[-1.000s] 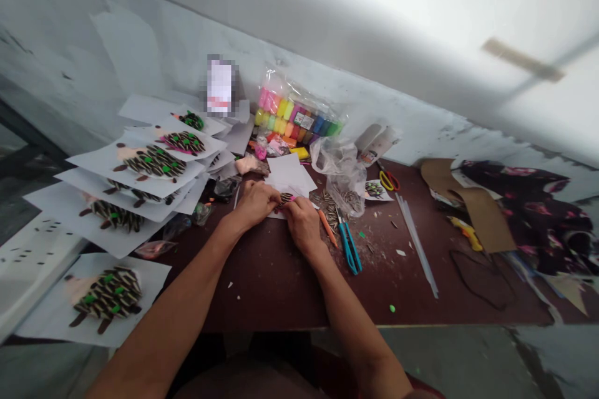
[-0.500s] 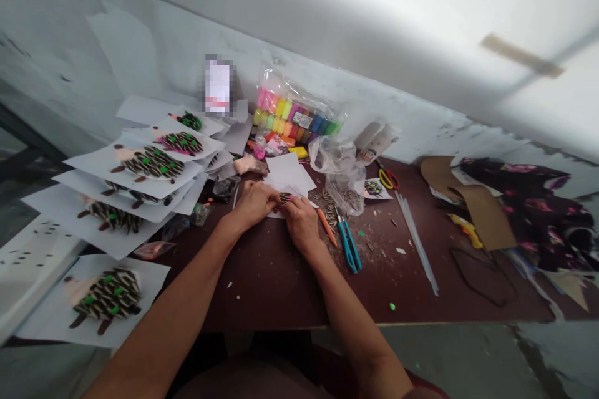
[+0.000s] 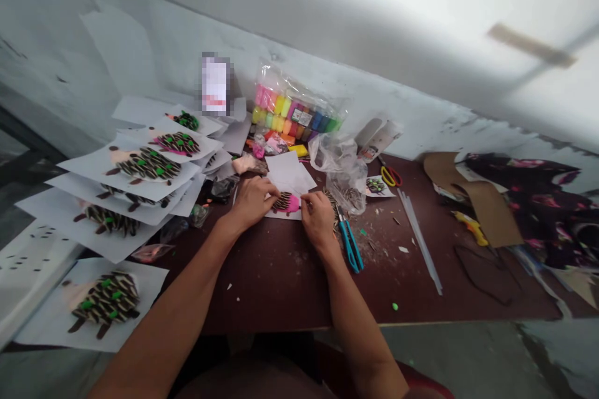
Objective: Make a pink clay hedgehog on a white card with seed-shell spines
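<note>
A pink clay hedgehog (image 3: 293, 202) with striped seeds over its left part lies on a white sheet (image 3: 286, 169) between my hands. My left hand (image 3: 255, 201) rests at the sheet's left side, fingertips pinched at the seeded edge; what they hold, if anything, is too small to tell. On the other side, my right hand (image 3: 318, 217) is beside the pink end, its thumb and fingers pinched round something tiny and dark. Loose striped seeds (image 3: 349, 195) lie beyond my right hand, partly under a clear plastic bag (image 3: 334, 153). Blue-handled cutters (image 3: 350, 246) lie right of my right wrist.
Stacked sheets with seeded hedgehogs (image 3: 145, 165) rise at the left. Packed coloured clay (image 3: 294, 113) leans at the wall. Rightward are scissors (image 3: 390, 176), clear glue sticks (image 3: 421, 243), a yellow glue gun (image 3: 470, 227) and dark floral cloth (image 3: 552, 206).
My right hand has moved right, off the hedgehog, uncovering its pink part. It now covers the place where the orange tool showed. The left hand has stayed near the seeded edge.
</note>
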{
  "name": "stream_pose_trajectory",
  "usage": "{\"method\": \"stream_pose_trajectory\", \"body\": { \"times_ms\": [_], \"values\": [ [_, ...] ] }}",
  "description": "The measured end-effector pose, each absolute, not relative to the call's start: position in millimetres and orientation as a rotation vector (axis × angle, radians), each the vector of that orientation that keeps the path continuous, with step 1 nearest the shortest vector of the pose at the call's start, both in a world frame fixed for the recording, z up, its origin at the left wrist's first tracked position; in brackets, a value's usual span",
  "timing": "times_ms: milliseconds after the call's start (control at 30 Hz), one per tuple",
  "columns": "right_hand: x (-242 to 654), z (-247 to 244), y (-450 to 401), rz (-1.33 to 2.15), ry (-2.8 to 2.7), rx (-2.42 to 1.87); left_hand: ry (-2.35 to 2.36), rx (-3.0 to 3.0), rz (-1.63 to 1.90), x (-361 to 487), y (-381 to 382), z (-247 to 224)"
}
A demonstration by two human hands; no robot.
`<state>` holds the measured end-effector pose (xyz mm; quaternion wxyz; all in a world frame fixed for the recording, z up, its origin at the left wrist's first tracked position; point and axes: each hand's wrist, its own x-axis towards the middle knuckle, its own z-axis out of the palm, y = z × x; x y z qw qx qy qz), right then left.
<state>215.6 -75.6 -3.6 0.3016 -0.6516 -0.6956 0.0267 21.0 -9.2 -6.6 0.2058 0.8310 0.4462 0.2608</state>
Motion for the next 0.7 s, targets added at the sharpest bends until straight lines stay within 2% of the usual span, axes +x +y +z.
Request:
{"method": "stream_pose_trajectory", "body": {
  "times_ms": [200,400,700],
  "values": [
    [231,-6,-73,0.053,-1.788,-1.82,1.302,2.421,0.882,29,-13,-16],
    [223,-1,-75,0.039,-1.88,-1.793,1.428,2.508,0.725,32,-16,-18],
    [180,1,-89,0.013,-2.324,-1.665,1.429,2.505,0.633,28,-13,-26]
  ]
}}
